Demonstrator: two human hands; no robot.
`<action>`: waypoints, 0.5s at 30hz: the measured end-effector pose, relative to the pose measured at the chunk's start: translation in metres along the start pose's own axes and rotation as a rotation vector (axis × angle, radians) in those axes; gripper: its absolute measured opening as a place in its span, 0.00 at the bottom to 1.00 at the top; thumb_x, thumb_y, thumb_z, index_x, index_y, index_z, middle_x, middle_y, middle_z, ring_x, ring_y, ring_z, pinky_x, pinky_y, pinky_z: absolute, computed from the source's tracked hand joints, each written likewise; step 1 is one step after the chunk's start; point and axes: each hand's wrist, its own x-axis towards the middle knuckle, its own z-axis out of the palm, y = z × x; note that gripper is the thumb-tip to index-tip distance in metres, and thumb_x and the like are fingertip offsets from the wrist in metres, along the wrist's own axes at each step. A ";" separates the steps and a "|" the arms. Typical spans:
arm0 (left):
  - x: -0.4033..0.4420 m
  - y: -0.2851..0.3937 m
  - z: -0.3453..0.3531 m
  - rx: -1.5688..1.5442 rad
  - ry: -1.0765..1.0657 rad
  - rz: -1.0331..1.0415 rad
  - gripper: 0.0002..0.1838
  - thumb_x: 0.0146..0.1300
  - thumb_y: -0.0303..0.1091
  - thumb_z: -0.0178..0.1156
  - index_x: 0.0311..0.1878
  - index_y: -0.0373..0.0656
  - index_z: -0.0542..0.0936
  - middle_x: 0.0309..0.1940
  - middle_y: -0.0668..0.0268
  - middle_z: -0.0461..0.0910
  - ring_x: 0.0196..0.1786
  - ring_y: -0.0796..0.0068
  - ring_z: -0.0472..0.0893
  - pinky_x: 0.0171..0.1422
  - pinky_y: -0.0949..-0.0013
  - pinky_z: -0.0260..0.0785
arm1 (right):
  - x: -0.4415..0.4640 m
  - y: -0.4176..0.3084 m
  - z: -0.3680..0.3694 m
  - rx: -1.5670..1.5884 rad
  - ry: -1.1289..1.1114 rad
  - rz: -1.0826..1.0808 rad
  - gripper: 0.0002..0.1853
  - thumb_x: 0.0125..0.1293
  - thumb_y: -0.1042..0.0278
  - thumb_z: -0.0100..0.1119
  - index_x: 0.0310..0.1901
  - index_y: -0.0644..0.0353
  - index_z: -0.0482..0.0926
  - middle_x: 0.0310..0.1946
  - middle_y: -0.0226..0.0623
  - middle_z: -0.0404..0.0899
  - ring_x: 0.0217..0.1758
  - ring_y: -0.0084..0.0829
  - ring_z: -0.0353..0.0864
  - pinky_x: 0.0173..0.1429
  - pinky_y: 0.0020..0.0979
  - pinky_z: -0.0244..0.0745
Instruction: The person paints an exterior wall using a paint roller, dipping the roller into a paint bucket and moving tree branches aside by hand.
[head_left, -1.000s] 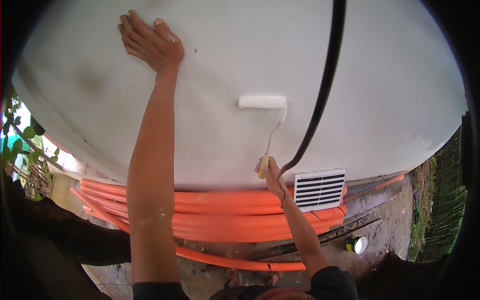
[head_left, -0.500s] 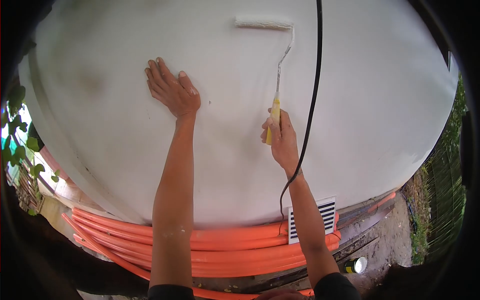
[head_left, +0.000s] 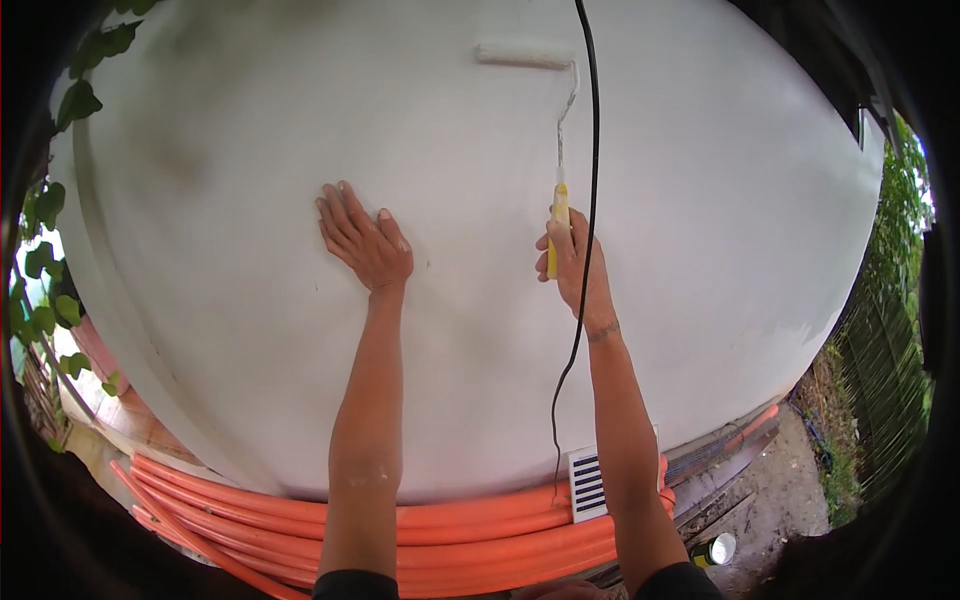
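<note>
My right hand (head_left: 580, 262) is wrapped round the yellow handle of a paint roller (head_left: 557, 228). The roller's white sleeve (head_left: 525, 56) lies against the white wall (head_left: 470, 370), high up in the view, on a bent wire frame. Flat on the same wall, to the left and lower than the sleeve, rests my left hand (head_left: 368, 240), its fingers stretched out and nothing in it. A small dark mark shows on the wall between the two hands.
A black cable (head_left: 594, 130) hangs down in front of the wall and crosses near my right wrist. Orange pipes (head_left: 470, 553) lie along the wall's foot, with a white slatted vent grille (head_left: 588, 488) by them. A can (head_left: 715, 550) stands on the ground at lower right.
The view has tilted up, so the wall and pipes sit lower. My right hand has pushed the roller a little higher on the wall. My left hand stays flat on it.
</note>
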 end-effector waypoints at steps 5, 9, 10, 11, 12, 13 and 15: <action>0.000 0.002 0.002 -0.006 0.065 0.046 0.34 0.77 0.37 0.47 0.81 0.35 0.53 0.82 0.50 0.51 0.83 0.46 0.50 0.84 0.44 0.41 | -0.036 0.030 0.003 0.055 0.012 0.084 0.20 0.82 0.56 0.47 0.63 0.65 0.72 0.32 0.34 0.78 0.25 0.22 0.78 0.30 0.29 0.78; 0.002 0.001 0.001 -0.019 0.079 0.058 0.33 0.78 0.38 0.46 0.81 0.35 0.54 0.82 0.49 0.52 0.83 0.45 0.52 0.83 0.44 0.42 | 0.016 -0.013 0.012 0.073 0.081 0.009 0.20 0.83 0.57 0.45 0.65 0.63 0.71 0.32 0.33 0.78 0.25 0.23 0.78 0.29 0.29 0.77; 0.001 0.001 0.000 -0.025 0.081 0.057 0.33 0.79 0.38 0.45 0.81 0.35 0.54 0.82 0.49 0.52 0.83 0.45 0.52 0.83 0.44 0.42 | 0.027 -0.026 0.011 0.064 0.096 -0.013 0.20 0.83 0.57 0.45 0.65 0.63 0.71 0.32 0.34 0.78 0.25 0.23 0.78 0.29 0.29 0.76; 0.001 0.001 0.001 -0.029 0.098 0.065 0.33 0.79 0.39 0.44 0.81 0.35 0.54 0.82 0.49 0.52 0.83 0.45 0.52 0.83 0.44 0.42 | 0.033 -0.031 0.008 0.057 0.090 -0.069 0.22 0.83 0.56 0.45 0.66 0.65 0.70 0.32 0.34 0.77 0.26 0.22 0.77 0.29 0.28 0.76; 0.002 -0.001 0.002 -0.035 0.108 0.075 0.33 0.79 0.40 0.44 0.81 0.36 0.54 0.81 0.49 0.53 0.82 0.45 0.52 0.83 0.44 0.43 | 0.036 -0.032 0.003 0.049 0.084 -0.119 0.23 0.84 0.54 0.45 0.67 0.66 0.69 0.32 0.34 0.77 0.26 0.22 0.76 0.30 0.28 0.76; 0.002 -0.001 0.002 -0.042 0.111 0.085 0.33 0.80 0.41 0.43 0.81 0.36 0.54 0.81 0.49 0.53 0.82 0.45 0.52 0.82 0.44 0.43 | 0.031 -0.030 -0.003 0.040 0.080 -0.161 0.25 0.84 0.53 0.45 0.68 0.67 0.68 0.33 0.34 0.76 0.27 0.21 0.76 0.30 0.27 0.76; 0.000 -0.001 0.003 -0.025 0.095 0.068 0.33 0.80 0.42 0.43 0.81 0.36 0.55 0.81 0.49 0.54 0.82 0.45 0.53 0.82 0.44 0.43 | 0.011 -0.015 -0.015 0.040 0.080 -0.091 0.26 0.84 0.52 0.44 0.68 0.67 0.67 0.33 0.33 0.75 0.27 0.21 0.74 0.31 0.27 0.75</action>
